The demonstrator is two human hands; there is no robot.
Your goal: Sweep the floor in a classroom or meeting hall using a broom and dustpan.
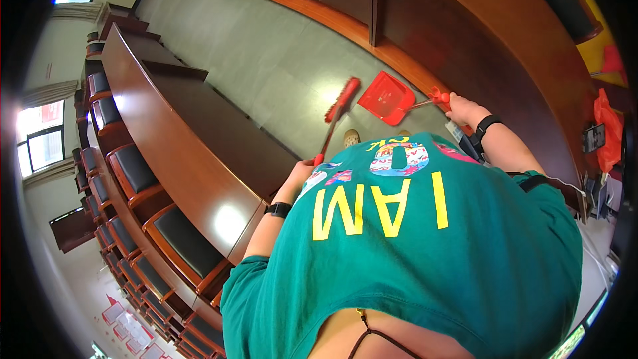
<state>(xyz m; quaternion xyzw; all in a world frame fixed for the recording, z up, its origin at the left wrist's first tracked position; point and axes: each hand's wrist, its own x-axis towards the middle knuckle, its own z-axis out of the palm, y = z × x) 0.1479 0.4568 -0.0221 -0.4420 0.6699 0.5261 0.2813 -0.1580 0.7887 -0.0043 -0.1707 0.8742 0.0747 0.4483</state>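
Observation:
My left hand (304, 171) is closed around the red grip of a broom (343, 100), whose red-bristled head rests on the grey floor ahead of me. A red long-handled dustpan (387, 98) sits on the floor just right of the broom head, the two apart. Its handle runs up to my right hand (467, 111), which is wrapped round the red top end. Part of the broom's handle is hidden by my shirt. Each wrist wears a black band.
A long brown wooden desk (166, 153) runs along the left, with rows of black-padded chairs (188, 239) behind it. A higher wooden counter (452, 33) on an orange-brown step (319, 18) bounds the right. My shoes (351, 137) show below the broom. A red plastic bag (607, 129) hangs at far right.

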